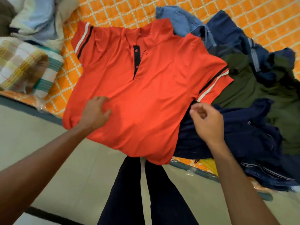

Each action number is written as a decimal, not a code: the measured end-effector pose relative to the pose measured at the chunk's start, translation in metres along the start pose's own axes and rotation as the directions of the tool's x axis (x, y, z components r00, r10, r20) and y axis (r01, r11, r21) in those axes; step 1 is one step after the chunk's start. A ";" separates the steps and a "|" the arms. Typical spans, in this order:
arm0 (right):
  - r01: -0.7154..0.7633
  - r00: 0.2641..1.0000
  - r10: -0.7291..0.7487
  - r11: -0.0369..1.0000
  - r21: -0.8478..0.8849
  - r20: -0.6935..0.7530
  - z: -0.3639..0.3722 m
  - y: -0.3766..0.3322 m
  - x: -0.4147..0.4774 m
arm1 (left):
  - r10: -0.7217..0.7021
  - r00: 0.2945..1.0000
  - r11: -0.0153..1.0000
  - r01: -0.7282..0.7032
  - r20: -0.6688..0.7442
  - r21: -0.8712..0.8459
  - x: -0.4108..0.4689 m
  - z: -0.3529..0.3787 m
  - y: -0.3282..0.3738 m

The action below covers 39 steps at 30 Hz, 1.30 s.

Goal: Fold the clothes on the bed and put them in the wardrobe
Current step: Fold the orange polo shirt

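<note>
While the red polo shirt (146, 95) lies spread on the bed (113, 12), the left hand (95, 112) bunches its lower front. The right hand (206, 120), loosely curled and empty, hovers beside its sleeve (214, 85), which probably needs folding inward next.

Red polo shirt (146, 95) with black-and-white sleeve stripes, orange white-lattice bedspread (178, 7), navy and olive clothes (259, 111)

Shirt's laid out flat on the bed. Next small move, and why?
Probably: right hand takes the striped sleeve beside it and folds it inward over the orange polo shirt. The shirt lies spread face up, unfolded; the left hand grips its lower part, and the right hand holds nothing.
</note>
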State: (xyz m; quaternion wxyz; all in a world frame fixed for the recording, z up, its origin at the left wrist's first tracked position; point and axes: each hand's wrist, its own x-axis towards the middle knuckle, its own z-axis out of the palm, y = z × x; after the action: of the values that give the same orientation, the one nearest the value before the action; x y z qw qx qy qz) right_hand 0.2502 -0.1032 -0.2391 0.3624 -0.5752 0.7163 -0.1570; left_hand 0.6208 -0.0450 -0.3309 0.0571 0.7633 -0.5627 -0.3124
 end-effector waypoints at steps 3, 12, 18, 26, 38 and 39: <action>0.015 0.953 -0.041 0.996 -0.087 -0.300 -0.013 -0.011 0.064 | 0.282 0.959 0.959 -0.282 0.019 -0.013 0.032 0.026 0.078; -0.437 0.884 0.429 0.899 -0.008 -0.185 -0.024 0.023 0.133 | 0.497 0.865 0.867 -0.499 0.068 0.011 0.098 0.089 0.248; -0.066 0.776 0.515 0.641 0.765 -0.364 -0.026 0.028 0.116 | 0.521 0.843 0.842 -0.533 0.133 0.079 0.116 0.101 0.271; 0.158 0.790 0.027 0.957 0.245 -0.612 0.022 -0.066 0.106 | 0.265 0.964 0.532 -0.139 0.009 -0.836 0.136 0.050 0.246; -0.030 0.991 -0.002 0.970 -0.242 -0.134 0.090 -0.089 0.109 | -0.180 0.938 0.490 0.348 0.298 -0.799 0.151 0.001 0.105; 0.026 0.986 -0.063 0.972 -0.233 -0.155 0.095 -0.096 0.109 | -0.193 0.952 0.526 0.306 0.239 -0.793 0.151 -0.003 0.091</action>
State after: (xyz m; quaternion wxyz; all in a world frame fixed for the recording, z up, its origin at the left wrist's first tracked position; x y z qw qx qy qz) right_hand 0.3769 -0.2149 -0.2795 0.2308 -0.6148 0.7434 -0.1272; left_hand 0.5738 -0.2140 -0.3510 0.3260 0.7002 -0.2394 -0.5883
